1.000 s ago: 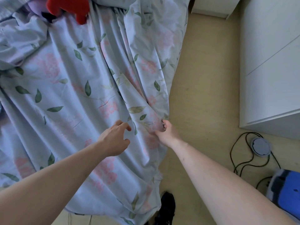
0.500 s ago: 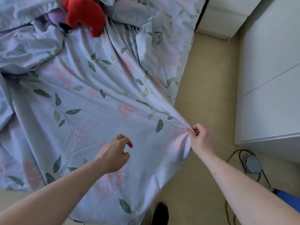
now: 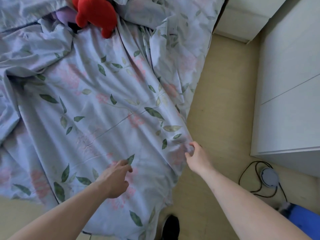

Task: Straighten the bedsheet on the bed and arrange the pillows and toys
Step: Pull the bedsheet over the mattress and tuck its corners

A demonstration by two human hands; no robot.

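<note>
Bedsheet [image 3: 97, 108], pale lilac with green leaves and pink flowers, covers the bed and spills over its near edge and right side toward the floor [image 3: 216, 104]. It is still rumpled, with long creases running from the far end toward the near right corner and bunched folds along the left edge and the far right side.

The right hand [image 3: 197, 156] has its grip closed on the sheet's right edge, fingers and thumb pinching a small gather of cloth just beside the bed's side, above the floor. The left hand [image 3: 116, 179] is over the near part of the sheet with its grip released, fingers loosely extended and the fingertips at or just above the fabric; I cannot tell whether they touch it.

At the far end a red plush toy [image 3: 97, 14] lies on the sheet, with a purple soft item [image 3: 64, 16] tucked beside it on the left.

On the floor to the right stands a white cabinet [image 3: 290, 84]. Near its base lies a round grey device [image 3: 269, 177] with a black cable [image 3: 245, 170] looped around it. A blue object [image 3: 306, 220] sits at the lower right, and a dark shoe [image 3: 170, 227] shows at the bottom edge beside the hanging sheet.
</note>
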